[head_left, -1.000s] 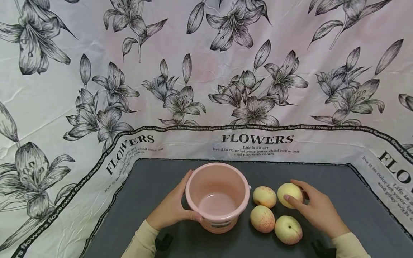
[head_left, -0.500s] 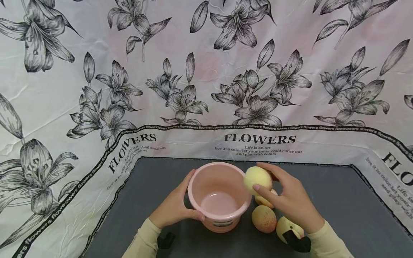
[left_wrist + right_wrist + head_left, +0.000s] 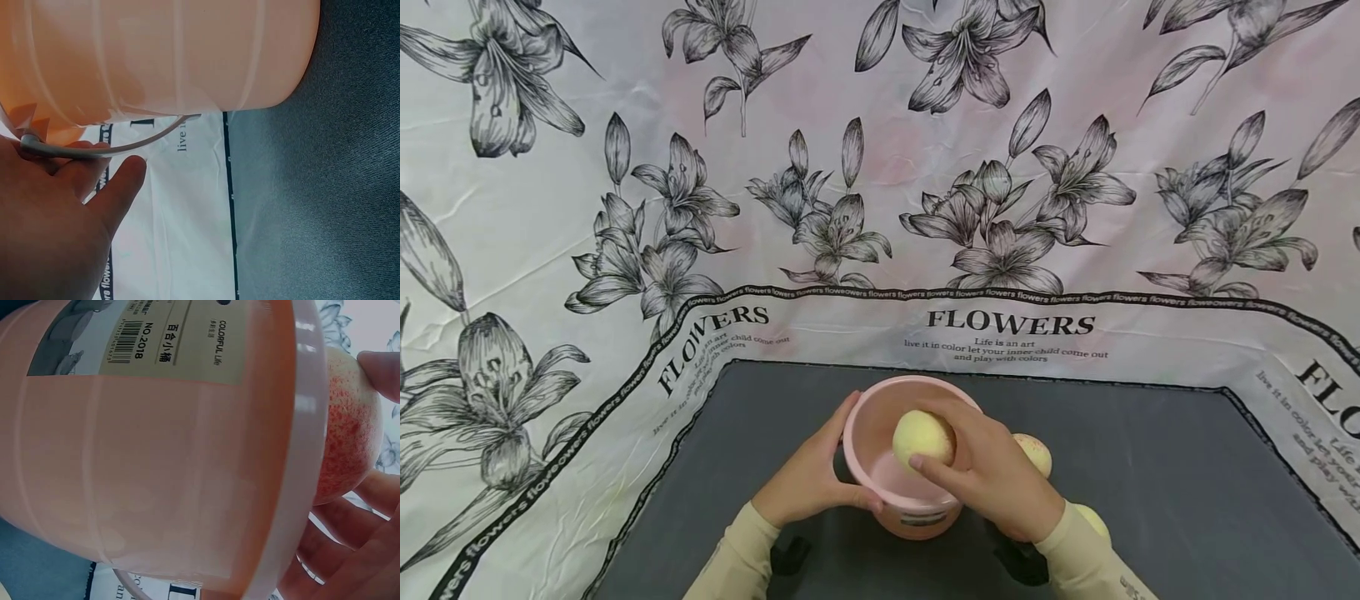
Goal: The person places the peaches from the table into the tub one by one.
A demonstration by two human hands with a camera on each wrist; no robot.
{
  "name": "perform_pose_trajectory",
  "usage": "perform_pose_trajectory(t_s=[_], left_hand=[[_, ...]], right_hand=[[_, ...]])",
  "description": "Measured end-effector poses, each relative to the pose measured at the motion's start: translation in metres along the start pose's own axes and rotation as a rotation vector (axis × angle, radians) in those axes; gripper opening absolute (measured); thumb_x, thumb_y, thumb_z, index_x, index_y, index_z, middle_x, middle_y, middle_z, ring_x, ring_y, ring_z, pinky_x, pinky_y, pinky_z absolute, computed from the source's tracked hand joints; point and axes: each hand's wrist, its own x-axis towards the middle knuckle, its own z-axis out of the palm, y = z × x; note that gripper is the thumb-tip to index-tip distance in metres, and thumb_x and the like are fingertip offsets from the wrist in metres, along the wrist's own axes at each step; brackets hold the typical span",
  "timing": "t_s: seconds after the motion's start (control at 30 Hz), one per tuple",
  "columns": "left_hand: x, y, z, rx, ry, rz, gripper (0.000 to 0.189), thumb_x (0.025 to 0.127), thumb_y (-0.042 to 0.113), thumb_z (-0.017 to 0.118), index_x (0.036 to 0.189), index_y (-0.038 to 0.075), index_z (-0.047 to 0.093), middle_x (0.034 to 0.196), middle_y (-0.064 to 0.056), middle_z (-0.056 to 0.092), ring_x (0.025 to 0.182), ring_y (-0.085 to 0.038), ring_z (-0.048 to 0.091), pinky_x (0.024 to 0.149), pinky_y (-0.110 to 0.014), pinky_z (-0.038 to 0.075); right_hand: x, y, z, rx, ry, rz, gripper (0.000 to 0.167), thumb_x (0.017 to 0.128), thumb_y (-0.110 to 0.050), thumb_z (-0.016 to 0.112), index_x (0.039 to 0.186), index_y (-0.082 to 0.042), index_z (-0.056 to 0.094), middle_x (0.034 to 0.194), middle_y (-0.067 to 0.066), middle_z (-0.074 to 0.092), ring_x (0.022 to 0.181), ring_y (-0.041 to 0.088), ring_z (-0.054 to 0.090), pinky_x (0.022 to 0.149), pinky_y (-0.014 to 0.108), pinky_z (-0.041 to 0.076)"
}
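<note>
A pink bucket (image 3: 867,446) stands upright on the dark table. My left hand (image 3: 812,483) grips its left side, thumb at the front of the rim; in the left wrist view some fingers lie by the thin handle (image 3: 125,149). Over the bucket's mouth, my right hand (image 3: 996,471) pinches a yellow peach (image 3: 919,437) between thumb and fingers. The right wrist view shows this peach's red-speckled side (image 3: 350,425) just beyond the rim. Right of the bucket, one peach (image 3: 1033,452) and another peach (image 3: 1093,522) lie partly behind the right hand and sleeve. The third is hidden there.
Dark grey tabletop (image 3: 1157,467) spreads around the bucket, bordered by a white flower-printed cloth (image 3: 850,333) that rises behind it. A black device (image 3: 790,556) sits under the left wrist, another black device (image 3: 1022,564) under the right.
My right hand has lifted the peach from the group on the table and carried it left to the bucket's mouth. The left hand keeps its grip on the bucket.
</note>
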Motion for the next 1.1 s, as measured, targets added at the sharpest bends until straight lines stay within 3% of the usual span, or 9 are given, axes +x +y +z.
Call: perform_pose_trajectory(t_s=[0.27,0.5,0.63,0.87,1.1], left_hand=[[0.001,0.001,0.001,0.012,-0.005,0.002,0.140,0.072,0.057,0.098,0.172,0.046,0.001,0.180,0.013,0.017,0.169,-0.021,0.020,0.130,-0.067,0.029],[0.001,0.001,0.002,0.005,-0.007,0.004,0.140,0.072,0.058,0.098,0.172,0.046,0.001,0.180,0.012,0.017,0.169,-0.021,0.020,0.130,-0.067,0.029],[0.002,0.001,0.002,0.012,-0.003,0.017,0.140,0.072,0.058,0.098,0.172,0.046,0.001,0.180,0.012,0.017,0.168,-0.021,0.021,0.130,-0.067,0.030],[0.002,0.001,0.003,0.013,0.002,0.007,0.141,0.070,0.058,0.099,0.172,0.046,0.001,0.180,0.012,0.017,0.168,-0.020,0.022,0.130,-0.066,0.030],[0.002,0.002,0.003,0.009,0.011,0.011,0.142,0.070,0.057,0.100,0.172,0.045,0.002,0.181,0.010,0.017,0.168,-0.021,0.022,0.130,-0.066,0.030]], right_hand=[[0.000,0.001,0.001,-0.016,0.005,0.017,0.058,0.096,-0.039,0.085,0.148,-0.032,0.059,0.136,-0.015,0.067,0.108,0.006,0.066,0.090,0.032,0.060],[-0.002,0.005,0.005,-0.015,0.005,0.020,0.056,0.097,-0.040,0.084,0.147,-0.033,0.060,0.138,-0.014,0.067,0.109,0.006,0.068,0.092,0.032,0.061],[-0.002,0.006,0.005,-0.068,0.012,-0.005,0.056,0.096,-0.039,0.085,0.147,-0.031,0.060,0.138,-0.016,0.068,0.116,0.006,0.069,0.096,0.035,0.062],[0.000,0.005,-0.001,-0.122,0.042,-0.070,0.058,0.095,-0.030,0.086,0.148,-0.024,0.061,0.142,-0.008,0.067,0.123,0.013,0.069,0.100,0.045,0.062],[-0.004,0.005,-0.005,-0.147,0.063,-0.042,0.057,0.096,-0.032,0.086,0.147,-0.026,0.063,0.141,-0.006,0.069,0.122,0.013,0.069,0.099,0.045,0.062]])
